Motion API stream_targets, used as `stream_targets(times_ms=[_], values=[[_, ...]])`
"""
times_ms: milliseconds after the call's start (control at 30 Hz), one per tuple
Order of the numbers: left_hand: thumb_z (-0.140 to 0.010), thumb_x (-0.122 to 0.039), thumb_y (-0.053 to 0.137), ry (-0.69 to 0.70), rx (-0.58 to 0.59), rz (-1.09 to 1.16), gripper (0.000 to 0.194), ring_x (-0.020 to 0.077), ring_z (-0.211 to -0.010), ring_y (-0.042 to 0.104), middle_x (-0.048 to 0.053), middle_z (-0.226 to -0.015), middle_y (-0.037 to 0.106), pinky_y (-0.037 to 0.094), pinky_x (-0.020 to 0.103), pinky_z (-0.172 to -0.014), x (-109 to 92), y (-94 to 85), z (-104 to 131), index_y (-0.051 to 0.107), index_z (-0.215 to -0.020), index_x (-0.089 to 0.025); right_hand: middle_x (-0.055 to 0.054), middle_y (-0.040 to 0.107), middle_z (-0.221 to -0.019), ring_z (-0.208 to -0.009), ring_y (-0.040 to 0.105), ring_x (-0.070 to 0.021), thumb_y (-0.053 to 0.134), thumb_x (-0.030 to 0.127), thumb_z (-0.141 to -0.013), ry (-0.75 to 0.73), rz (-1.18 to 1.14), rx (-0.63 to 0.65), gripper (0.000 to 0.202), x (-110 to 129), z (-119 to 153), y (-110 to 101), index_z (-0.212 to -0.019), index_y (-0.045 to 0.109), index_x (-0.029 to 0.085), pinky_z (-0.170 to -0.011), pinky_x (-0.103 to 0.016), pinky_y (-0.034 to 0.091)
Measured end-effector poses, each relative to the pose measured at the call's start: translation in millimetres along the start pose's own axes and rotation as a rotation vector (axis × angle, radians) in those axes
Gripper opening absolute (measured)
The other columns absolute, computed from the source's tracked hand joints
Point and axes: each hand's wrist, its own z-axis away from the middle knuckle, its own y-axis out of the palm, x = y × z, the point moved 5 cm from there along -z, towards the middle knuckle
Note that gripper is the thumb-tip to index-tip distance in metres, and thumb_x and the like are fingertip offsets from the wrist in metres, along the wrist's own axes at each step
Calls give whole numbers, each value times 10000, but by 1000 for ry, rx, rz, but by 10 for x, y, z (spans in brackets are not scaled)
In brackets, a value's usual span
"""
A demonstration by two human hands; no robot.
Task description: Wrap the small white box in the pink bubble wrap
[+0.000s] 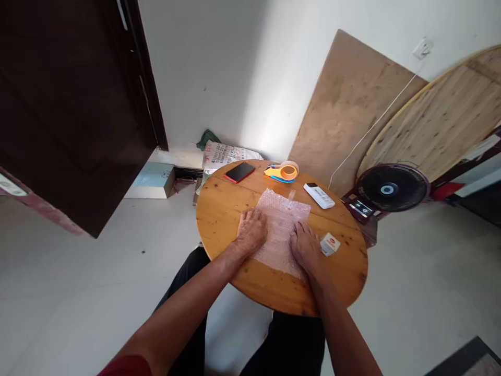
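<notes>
Bubble wrap (282, 222): clear, dimpled sheet, flat at mid round table (227, 209).
Left hand (251, 230): palm flat on the wrap, holding nothing.
Right hand (306, 246): pressed flat likewise.
Small box (330, 244): just beside the wrap.

This looks like a plain room in a home, used partly for storage: white plastered walls, a pale tiled floor and a dark brown wooden door (74, 99). A small round varnished wooden table (235, 209) stands in the middle; spare wooden boards (348, 104), a round wooden tabletop (442, 115), a black floor fan (389, 188) and a printed sack (227, 155) sit along the wall.
</notes>
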Motion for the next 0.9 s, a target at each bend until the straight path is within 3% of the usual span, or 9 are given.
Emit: stream_targets(times_ms=[167,333,467,567,700,900], values=[[-845,-168,444,-6,6,3,314,272,-1276,391,72,-1309,542,261,455,-1081,44,74,-25,591,-1119,-212,-144,489,-1384,-1245,445,-244,344,200,-923,16,-3,-1,409,-19,1,7,-1294,485,103,-1017,-361,316],[-864,-208,430,11,-52,24,286,272,-1265,406,67,-1274,569,278,468,-1075,56,28,-18,609,-1086,-219,-149,511,-1355,-1214,464,-244,350,202,-922,25,-19,-8,399,-18,4,-8,-1279,498,101,-998,-358,326],[-873,-225,427,212,-61,64,372,267,-1362,296,41,-1409,471,190,495,-1131,-53,-60,11,551,-1223,-245,-151,502,-1359,-1204,467,-243,353,203,-923,34,-26,-15,393,-8,16,-40,-1274,500,102,-982,-353,333],[-925,-348,368,357,29,72,423,282,-1384,270,63,-1468,399,177,514,-1134,-134,-26,46,479,-1320,-246,-142,496,-1363,-1198,465,-242,353,202,-928,17,-30,-31,390,15,32,-81,-1281,495,118,-977,-357,336],[-869,-582,407,323,136,51,617,345,-1380,269,130,-1461,392,168,579,-1112,-123,85,53,433,-1362,-212,-121,517,-1322,-1188,460,-254,359,296,-951,-5,-29,-45,373,49,46,-124,-1268,510,169,-942,-374,358],[-784,-706,440,294,165,59,762,376,-1391,234,123,-1478,369,125,588,-1121,-87,161,32,420,-1376,-227,-140,483,-1338,-1183,451,-270,360,371,-950,28,3,-49,413,43,46,-97,-1299,486,188,-914,-395,371]])
